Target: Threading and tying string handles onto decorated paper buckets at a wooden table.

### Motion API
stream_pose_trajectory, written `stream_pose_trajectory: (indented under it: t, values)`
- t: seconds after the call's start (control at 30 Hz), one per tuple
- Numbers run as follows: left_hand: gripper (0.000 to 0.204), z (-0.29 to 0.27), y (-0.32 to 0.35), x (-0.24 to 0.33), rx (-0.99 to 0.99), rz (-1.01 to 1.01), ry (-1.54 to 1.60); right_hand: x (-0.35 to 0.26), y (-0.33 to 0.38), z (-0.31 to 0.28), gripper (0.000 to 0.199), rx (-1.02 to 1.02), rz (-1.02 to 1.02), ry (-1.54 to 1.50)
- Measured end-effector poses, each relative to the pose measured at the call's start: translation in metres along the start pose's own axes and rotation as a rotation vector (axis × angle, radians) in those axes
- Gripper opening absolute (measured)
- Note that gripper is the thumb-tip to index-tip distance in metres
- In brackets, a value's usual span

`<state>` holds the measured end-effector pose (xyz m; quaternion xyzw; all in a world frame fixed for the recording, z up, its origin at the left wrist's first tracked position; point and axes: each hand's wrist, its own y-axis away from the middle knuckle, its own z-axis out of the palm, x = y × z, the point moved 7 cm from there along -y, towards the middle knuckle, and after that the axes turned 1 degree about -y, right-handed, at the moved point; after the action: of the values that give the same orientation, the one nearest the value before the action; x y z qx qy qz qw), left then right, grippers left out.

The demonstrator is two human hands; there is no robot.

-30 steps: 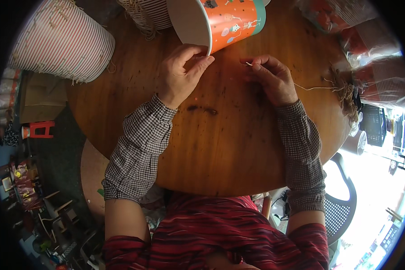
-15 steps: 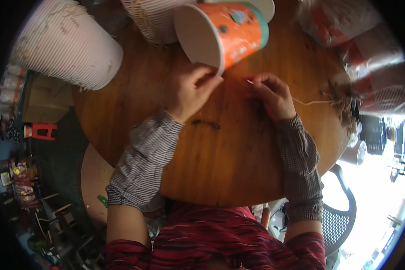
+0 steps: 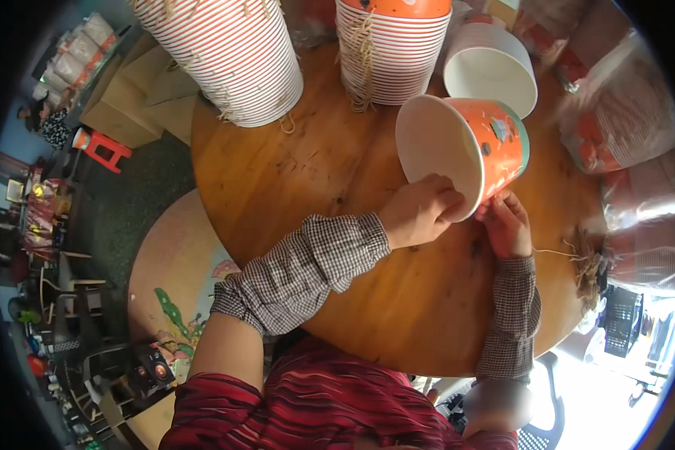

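A large orange paper bucket [image 3: 495, 139] with a teal base band and white inside lies tilted on its side, its mouth toward the left. My left hand [image 3: 421, 214] is closed on the near lower edge of its rim, fingers reaching into the mouth. Against the bucket's outer wall just below, my right hand [image 3: 507, 226] is closed in a pinch, its fingertips partly hidden. A thin tan string [image 3: 551, 251] runs from behind my right hand to a bundle of brown strings [image 3: 586, 268] at the table's right edge.
Two tall stacks of nested paper buckets [image 3: 236, 67] [image 3: 394, 56], with string loops hanging on them, stand at the back of the round wooden table [image 3: 277, 191]. A white-mouthed bucket [image 3: 495, 75] lies behind mine. Plastic-wrapped buckets [image 3: 622, 112] line the right side.
The view has swung left, so the table and stacks appear farther right. My right hand has come from apart to touch the bucket's wall; my left hand stays on the rim.
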<state>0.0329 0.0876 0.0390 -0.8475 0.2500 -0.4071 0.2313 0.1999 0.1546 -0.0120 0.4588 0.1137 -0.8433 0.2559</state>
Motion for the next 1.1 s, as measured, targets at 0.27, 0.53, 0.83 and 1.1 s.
stream_pose_trajectory:
  t: [0.27, 0.53, 0.83, 1.1]
  values:
    - [0.033, -0.002, -0.002, -0.018, -0.074, 0.025, -0.017, 0.002, -0.004, -0.008, 0.010, 0.011, -0.008, -0.022]
    - [0.029, 0.000, -0.003, -0.017, -0.131, -0.052, 0.106, -0.001, 0.001, 0.000, 0.010, 0.021, -0.015, -0.010]
    - [0.018, -0.029, -0.004, -0.027, 0.166, -0.163, 0.097, 0.003, 0.000, 0.002, 0.010, 0.021, -0.004, 0.029]
    - [0.017, -0.041, -0.011, -0.028, 0.290, -0.198, 0.193, 0.001, -0.003, 0.005, 0.008, 0.049, -0.008, -0.007]
